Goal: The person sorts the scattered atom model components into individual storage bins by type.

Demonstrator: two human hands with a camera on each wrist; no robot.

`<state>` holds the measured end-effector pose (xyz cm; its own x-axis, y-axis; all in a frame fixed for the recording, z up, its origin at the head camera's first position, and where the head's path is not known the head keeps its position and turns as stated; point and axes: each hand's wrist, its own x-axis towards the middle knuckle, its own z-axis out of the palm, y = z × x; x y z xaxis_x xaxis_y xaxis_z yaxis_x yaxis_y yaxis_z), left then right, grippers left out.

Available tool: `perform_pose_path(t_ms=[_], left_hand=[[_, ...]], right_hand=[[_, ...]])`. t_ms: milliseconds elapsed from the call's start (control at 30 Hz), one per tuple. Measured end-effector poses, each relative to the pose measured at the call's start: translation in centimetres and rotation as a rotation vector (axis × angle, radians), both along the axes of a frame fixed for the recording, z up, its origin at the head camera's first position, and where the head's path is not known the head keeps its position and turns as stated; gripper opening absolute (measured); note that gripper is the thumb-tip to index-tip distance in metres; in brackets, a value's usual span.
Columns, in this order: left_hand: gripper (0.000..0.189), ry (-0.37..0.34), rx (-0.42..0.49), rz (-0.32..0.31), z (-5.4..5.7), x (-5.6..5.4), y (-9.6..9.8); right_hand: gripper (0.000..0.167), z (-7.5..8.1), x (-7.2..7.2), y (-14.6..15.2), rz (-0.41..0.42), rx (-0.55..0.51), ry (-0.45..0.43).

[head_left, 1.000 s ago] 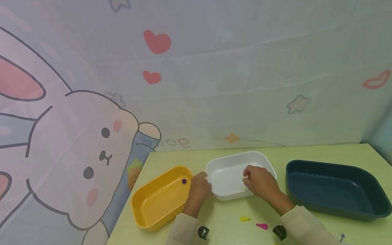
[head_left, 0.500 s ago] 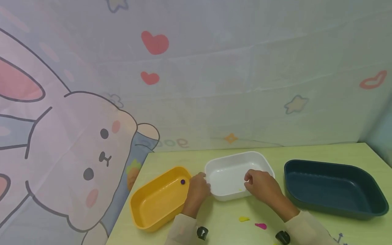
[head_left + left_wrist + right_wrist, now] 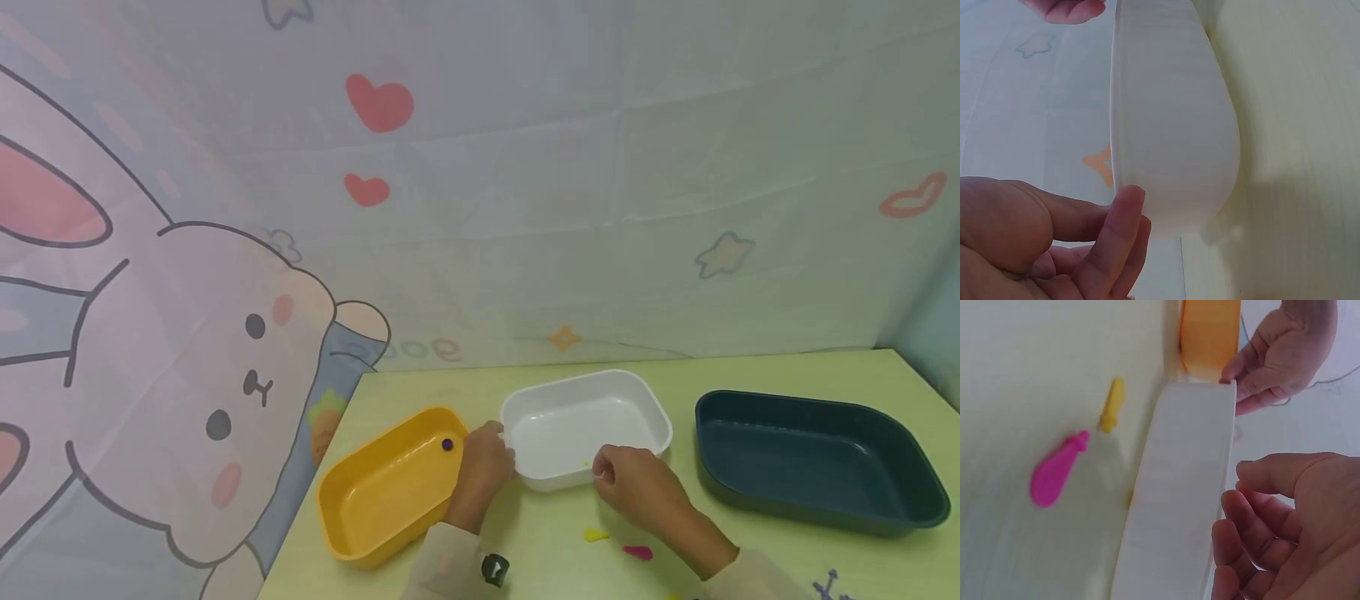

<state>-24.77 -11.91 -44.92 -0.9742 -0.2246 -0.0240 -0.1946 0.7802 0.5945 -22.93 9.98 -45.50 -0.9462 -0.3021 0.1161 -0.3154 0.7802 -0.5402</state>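
My left hand (image 3: 486, 458) pinches the left end of the white basin's (image 3: 577, 421) rim, with the thumb on one side and fingertips (image 3: 1129, 203) on the outer wall. Over the basin's near right rim is my right hand (image 3: 637, 483), its fingers loosely bent. In the right wrist view, no object shows between its thumb and fingers. A tiny yellow bit (image 3: 587, 463) shows inside the basin near that hand. On the table in front lie a yellow piece (image 3: 596, 535) and a pink piece (image 3: 637, 552), both shaped like small limp balloons.
A yellow basin (image 3: 390, 492) with a dark purple ball (image 3: 447, 445) in it stands left of the white one. To the right is a larger dark teal basin (image 3: 817, 467). A small purple branched thing (image 3: 827, 583) lies near the front edge. A printed cloth (image 3: 525, 208) hangs behind.
My right hand has come down and toward me, from above the inside of the white basin to its near rim. The left hand keeps its hold on the basin.
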Motion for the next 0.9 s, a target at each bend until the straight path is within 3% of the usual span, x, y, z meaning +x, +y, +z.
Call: perform_pose_path(t_ms=[400,900], left_hand=[[0.036,0.01,0.019,-0.016,-0.3,-0.1,-0.3],[0.037,-0.026,0.02,-0.003,-0.2,-0.1,-0.3]], right_hand=[[0.011,-2.1,1.7,-0.9,0.031,0.075,-0.039],[0.018,-3.9,2.2,-1.5,0.096,0.184,0.004]])
